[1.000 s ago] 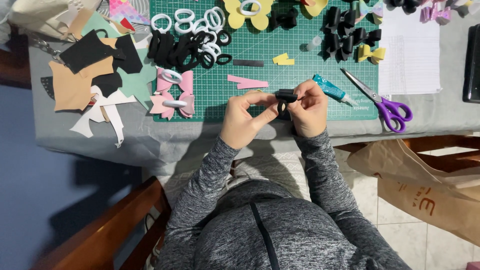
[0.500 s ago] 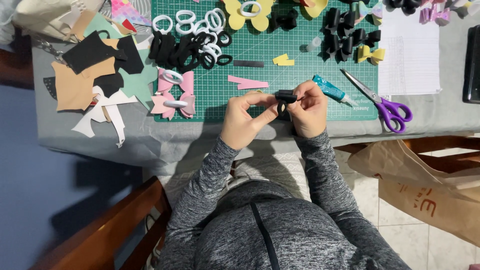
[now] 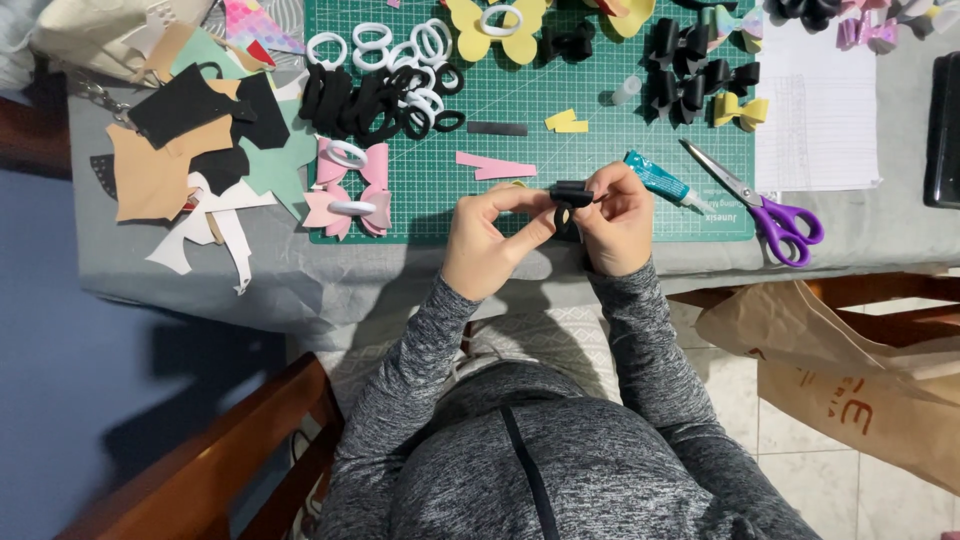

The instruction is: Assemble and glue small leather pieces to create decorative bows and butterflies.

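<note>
Currently we pinch the small black bow piece (image 3: 572, 192) between left hand (image 3: 487, 243) and right hand (image 3: 617, 222), raised just above the green cutting mat (image 3: 440, 200) edge, probably pressing its fold; glue tube (image 3: 657, 178) just beside.

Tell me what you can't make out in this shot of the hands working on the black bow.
- Black bow piece: head view, mostly covered by the left hand and right hand; its shape is unclear.
- Dark flat object: cut off by the right edge.
- Bows at top: cut off by the upper edge.
</note>
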